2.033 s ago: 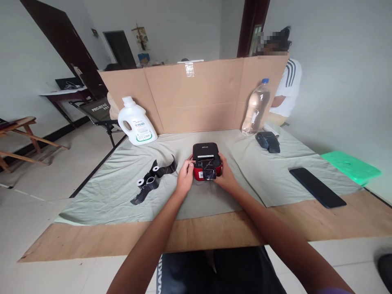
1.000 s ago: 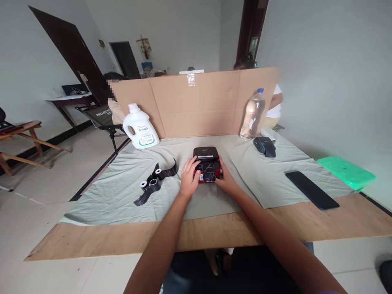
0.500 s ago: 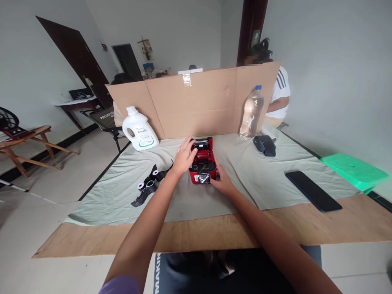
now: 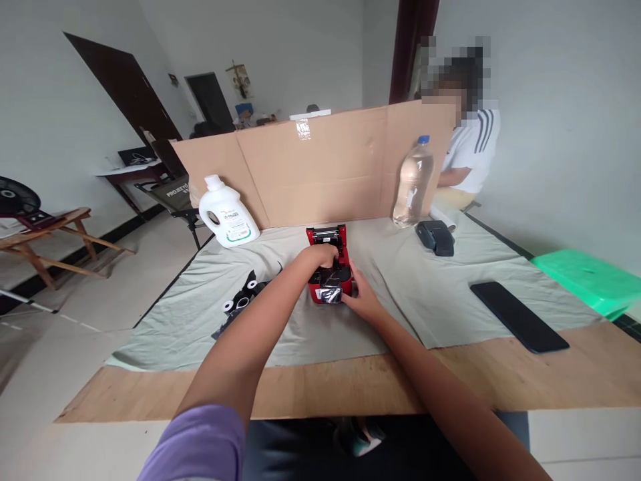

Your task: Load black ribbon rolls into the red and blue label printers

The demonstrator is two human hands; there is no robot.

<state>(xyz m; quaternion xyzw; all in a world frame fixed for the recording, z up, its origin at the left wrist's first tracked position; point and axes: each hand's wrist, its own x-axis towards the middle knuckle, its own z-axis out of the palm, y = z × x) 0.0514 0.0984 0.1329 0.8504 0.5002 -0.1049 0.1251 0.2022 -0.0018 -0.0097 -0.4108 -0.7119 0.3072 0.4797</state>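
A small red printer (image 4: pixel 315 294) stands on the cloth in front of me, its lid raised at the back to show a black inside with rollers. Shiny black film (image 4: pixel 331 294) hangs over its front face. My left hand (image 4: pixel 322 255) reaches down into the open middle of the printer, fingers curled; whatever they pinch is hidden. Against the right side of the printer lies my right hand (image 4: pixel 363 294), thumb at the front corner and fingers along the side, gripping it. Left of the printer, partly behind my left forearm, are black ribbon rolls (image 4: pixel 243 302) with white cores and loose film.
A white jug (image 4: pixel 230 217) stands at the back left and a water bottle (image 4: pixel 414 184) at the back right, before a cardboard screen (image 4: pixel 315 174). A dark device (image 4: pixel 435 238) and a black phone-like slab (image 4: pixel 518 316) lie right. Behind the screen sits a person (image 4: pixel 473 153).
My left hand has moved from the printer's upper left edge into its open middle, and its fingers have curled. My right hand stays put. The person behind the screen has leaned right.
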